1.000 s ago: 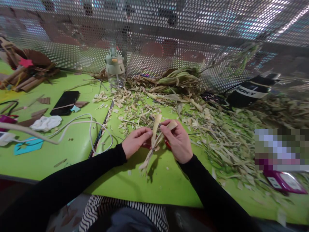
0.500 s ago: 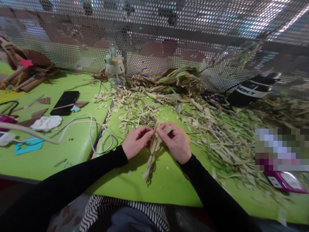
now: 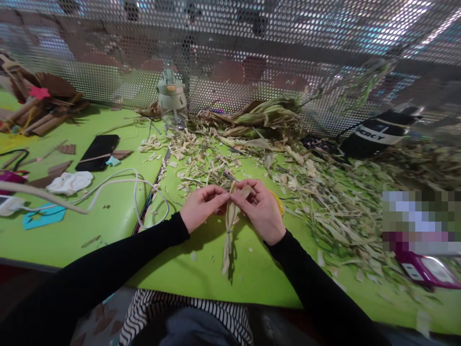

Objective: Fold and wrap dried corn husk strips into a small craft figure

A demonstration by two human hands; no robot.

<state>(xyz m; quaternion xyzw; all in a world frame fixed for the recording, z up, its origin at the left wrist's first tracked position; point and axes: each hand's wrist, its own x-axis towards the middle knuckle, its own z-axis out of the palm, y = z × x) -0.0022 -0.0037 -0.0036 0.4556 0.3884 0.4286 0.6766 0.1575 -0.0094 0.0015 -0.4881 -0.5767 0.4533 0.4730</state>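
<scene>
Between my hands hangs a tied bundle of dry corn husk (image 3: 228, 231), pale tan, pinched in at a dark tie partway down, its tail pointing toward me. My left hand (image 3: 204, 205) pinches the upper part with thumb and forefinger. From the other side, my right hand (image 3: 260, 207) grips the top of the same bundle, and a strip of husk sticks up between its fingers. The two thumbs almost meet. A yellow round thing (image 3: 278, 203) lies partly hidden behind my right hand. Just beyond the bundle's top lies a thin dark metal tool (image 3: 229, 176), its kind unclear.
Husk scraps (image 3: 201, 158) litter the green table (image 3: 173, 269). Behind them lie a heap of corn husks (image 3: 266, 117) and a bottle (image 3: 172, 98). A white cable (image 3: 135, 192) and a phone (image 3: 98, 153) are left; a black bottle (image 3: 378, 134) and a purple device (image 3: 428, 269) are right.
The husk bundle's tail has swung slightly to the right and hangs straighter. Both hands have shifted a little, and their thumbs are closer together at its top.
</scene>
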